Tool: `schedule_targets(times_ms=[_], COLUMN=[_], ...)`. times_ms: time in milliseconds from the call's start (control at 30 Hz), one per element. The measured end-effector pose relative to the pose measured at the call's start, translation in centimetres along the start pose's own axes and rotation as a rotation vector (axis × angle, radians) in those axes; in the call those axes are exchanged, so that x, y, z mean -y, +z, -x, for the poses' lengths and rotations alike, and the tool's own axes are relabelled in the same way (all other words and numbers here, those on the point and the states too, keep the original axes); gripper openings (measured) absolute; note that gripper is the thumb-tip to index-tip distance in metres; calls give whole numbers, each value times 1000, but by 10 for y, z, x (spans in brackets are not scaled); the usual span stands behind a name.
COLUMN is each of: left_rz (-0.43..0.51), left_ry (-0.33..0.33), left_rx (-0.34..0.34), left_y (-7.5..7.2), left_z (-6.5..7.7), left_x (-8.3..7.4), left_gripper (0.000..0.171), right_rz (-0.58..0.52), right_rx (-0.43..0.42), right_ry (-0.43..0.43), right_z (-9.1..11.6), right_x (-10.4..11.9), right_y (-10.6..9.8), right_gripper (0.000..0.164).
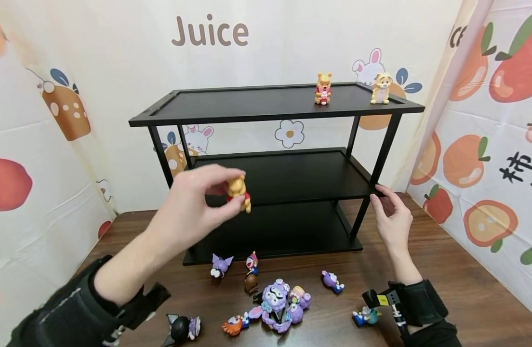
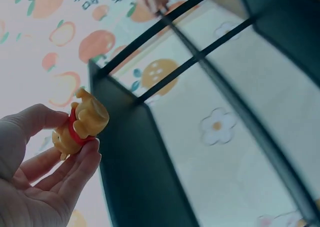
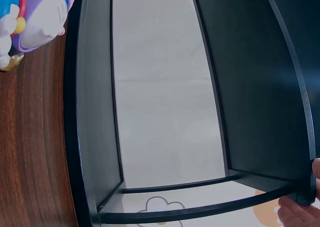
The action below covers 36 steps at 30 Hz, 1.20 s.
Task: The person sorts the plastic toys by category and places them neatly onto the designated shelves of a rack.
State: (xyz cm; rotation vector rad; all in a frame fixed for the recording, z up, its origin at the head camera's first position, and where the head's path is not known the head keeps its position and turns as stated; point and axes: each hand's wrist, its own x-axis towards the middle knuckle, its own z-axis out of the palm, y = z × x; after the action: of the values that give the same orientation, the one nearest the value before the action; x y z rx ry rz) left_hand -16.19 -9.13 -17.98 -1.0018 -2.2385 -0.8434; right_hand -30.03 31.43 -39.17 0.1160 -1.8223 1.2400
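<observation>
My left hand (image 1: pixel 196 200) pinches a small yellow bear figurine (image 2: pixel 82 122) in a red shirt between thumb and fingers, in front of the middle tier of a black three-tier shelf (image 1: pixel 257 196). In the left wrist view the bear lies tilted, its head toward the lower left. My right hand (image 1: pixel 392 217) grips the shelf's middle tier at its right front corner, thumb and fingers around the edge. On the top tier stand a yellow bear figurine holding a small pink figure (image 1: pixel 323 89) and a pale yellow figurine (image 1: pixel 381 88), both upright at the right.
Several figurines lie on the brown wooden table (image 1: pixel 457 294) before the shelf: a large purple cluster (image 1: pixel 276 303), a purple-eared one (image 1: pixel 221 265), a black-headed one (image 1: pixel 183 328), an orange-haired one (image 1: pixel 233 326) and a blue-green one (image 1: pixel 365 316). Fruit-printed cloth (image 1: pixel 474 159) hangs around.
</observation>
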Motion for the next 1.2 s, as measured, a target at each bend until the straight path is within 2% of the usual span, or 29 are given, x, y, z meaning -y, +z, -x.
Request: schedule_targets(times_ms=[67,100,133,200,333,433,500,567,667,733,833,933,1033,1067,1200], left_rz=[-19,-25,-34,-53,-96,-109,-106,-109,-113,-126,-121,-107,-119,-120,-132], left_ry=[14,22,29,31,0,-52,-82,-104,-130,-150,-175,-197,-214,-222,-261], left_rx=[-24,-38,-53,-76,-108,-123,-139,-162,-187,-191,-190,-185,-163,-154,-104], left_y=[-7,-10,-12,-18,-28,-33,-35,-35,-33,-31,-27,-22,-16,-14,-9], left_z=[-11,-17,-23,-36,-62,-80,-92,-102,-115,-122,-132,-141,-149,-151,-159], left_x=[-3,-4,-4,-6,-6,-1,3,8,12,14,18,23,29,31,37], left_gripper=[28,27,27,25,24,28,29,31,31,31,30,30,31,32,34], right_rz=[-86,-109,-131,-159,-37,-69,-150,-218,-241,-170,-13,71,56,19,14], right_rx=[-3,-11,-8,-16,-17,-20,-31,-18,-19,-10,-26,-12,-8,4,-2], right_ry=[46,29,48,26,-7,-25,-15,13,35,29,-32,-68,-62,-32,-13], right_z=[2,1,2,-2,-3,-1,0,2,1,0,-2,-3,-4,-3,-3], right_x=[25,11,17,-21,-52,-41,-25,2,6,-6,-51,-71,-74,-62,-60], right_y=[0,1,1,2,1,0,1,0,1,1,3,2,1,0,1], right_gripper=[29,29,29,30,33,31,30,30,31,32,33,34,35,35,35])
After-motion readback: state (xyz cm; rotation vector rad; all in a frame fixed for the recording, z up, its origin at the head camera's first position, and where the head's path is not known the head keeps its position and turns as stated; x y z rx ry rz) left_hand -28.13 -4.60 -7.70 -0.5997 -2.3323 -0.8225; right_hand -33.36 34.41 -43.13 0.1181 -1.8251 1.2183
